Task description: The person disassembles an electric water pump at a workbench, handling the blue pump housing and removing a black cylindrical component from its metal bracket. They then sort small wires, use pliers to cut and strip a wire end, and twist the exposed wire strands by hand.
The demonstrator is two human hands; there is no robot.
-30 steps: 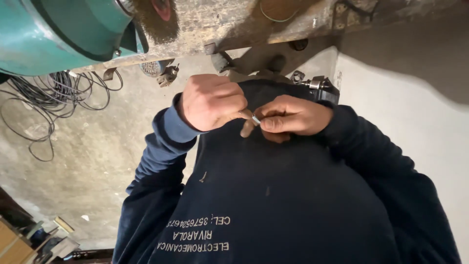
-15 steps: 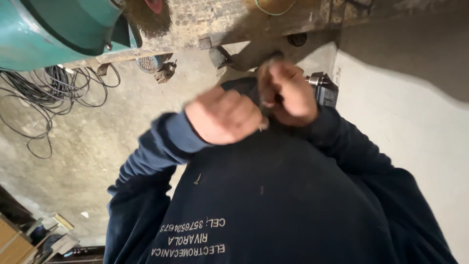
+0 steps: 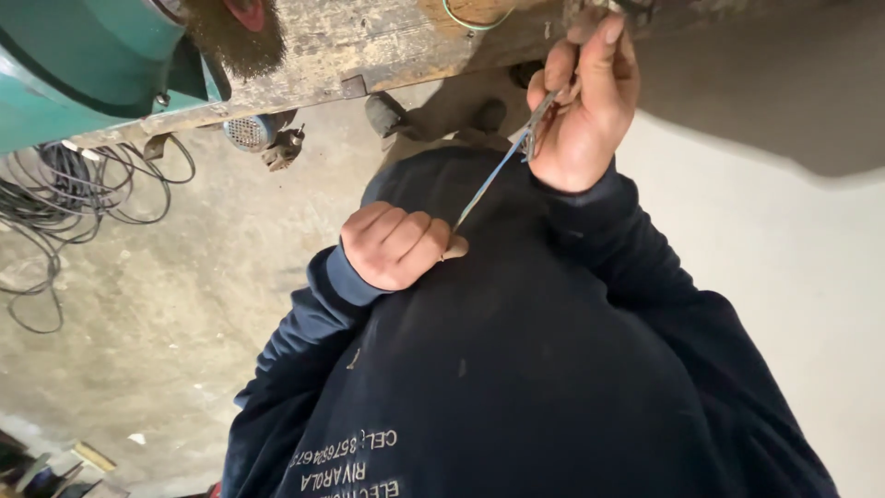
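Observation:
My left hand [image 3: 396, 244] is a closed fist against my dark blue sweatshirt [image 3: 553, 369], pinching one end of a thin blue-grey strip [image 3: 484, 189]. The strip runs taut up and to the right to my right hand [image 3: 581, 111], raised near the edge of a worn wooden bench [image 3: 369, 41]. The right hand grips the strip's other end together with a small metal tool [image 3: 535, 129] that looks like pliers or scissors; I cannot tell which.
A teal machine [image 3: 83, 65] with a wire brush [image 3: 235, 37] sits at the top left. Black cables [image 3: 64, 203] coil on the concrete floor [image 3: 184, 304]. A small grilled motor [image 3: 249, 132] and my shoe [image 3: 387, 112] lie below the bench. A pale wall [image 3: 784, 258] stands right.
My hands were together at my chest. The right hand has risen up and to the right, drawing the strip out taut, while the left hand dropped slightly lower.

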